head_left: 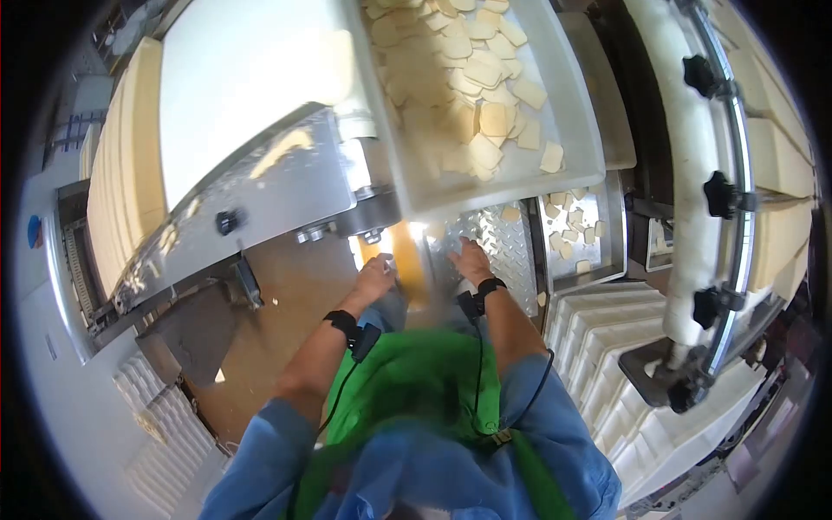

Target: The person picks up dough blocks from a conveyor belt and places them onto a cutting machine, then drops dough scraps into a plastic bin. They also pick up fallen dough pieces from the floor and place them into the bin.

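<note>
My left hand [376,277] is in front of my apron, below the end of the machine's metal frame. Its fingers are partly curled and washed out by glare, so I cannot make out whether they hold anything. My right hand [471,262] is over a patterned metal surface [509,260], fingers apart, with nothing visible in them. Beyond both hands is a large white tray [511,192] with many flat, pale, rounded pieces [485,69] scattered and heaped in it. Neither hand touches those pieces.
A white conveyor belt [234,87] on a metal frame [299,178] is at the left. A metal tray [611,221] with pale pieces lies right. Stacked white trays [607,347] stand below it, beside a rail with black knobs [721,195]. Brown floor [303,286] shows at left.
</note>
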A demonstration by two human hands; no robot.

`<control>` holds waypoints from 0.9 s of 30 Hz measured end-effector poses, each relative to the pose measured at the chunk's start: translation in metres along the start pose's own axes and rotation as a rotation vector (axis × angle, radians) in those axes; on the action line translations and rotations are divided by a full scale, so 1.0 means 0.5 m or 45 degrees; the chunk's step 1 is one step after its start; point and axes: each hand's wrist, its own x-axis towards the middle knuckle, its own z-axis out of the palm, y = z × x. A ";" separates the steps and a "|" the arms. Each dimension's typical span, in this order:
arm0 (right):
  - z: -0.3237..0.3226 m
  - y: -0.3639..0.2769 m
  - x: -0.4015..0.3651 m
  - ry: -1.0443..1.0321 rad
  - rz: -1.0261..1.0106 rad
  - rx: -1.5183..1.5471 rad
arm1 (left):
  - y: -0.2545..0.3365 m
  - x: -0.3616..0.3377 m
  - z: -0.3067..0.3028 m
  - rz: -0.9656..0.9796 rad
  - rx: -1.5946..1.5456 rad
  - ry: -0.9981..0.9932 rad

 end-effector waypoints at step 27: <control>0.295 0.436 0.529 0.588 -0.547 0.266 | -0.216 0.723 0.501 1.026 1.220 0.381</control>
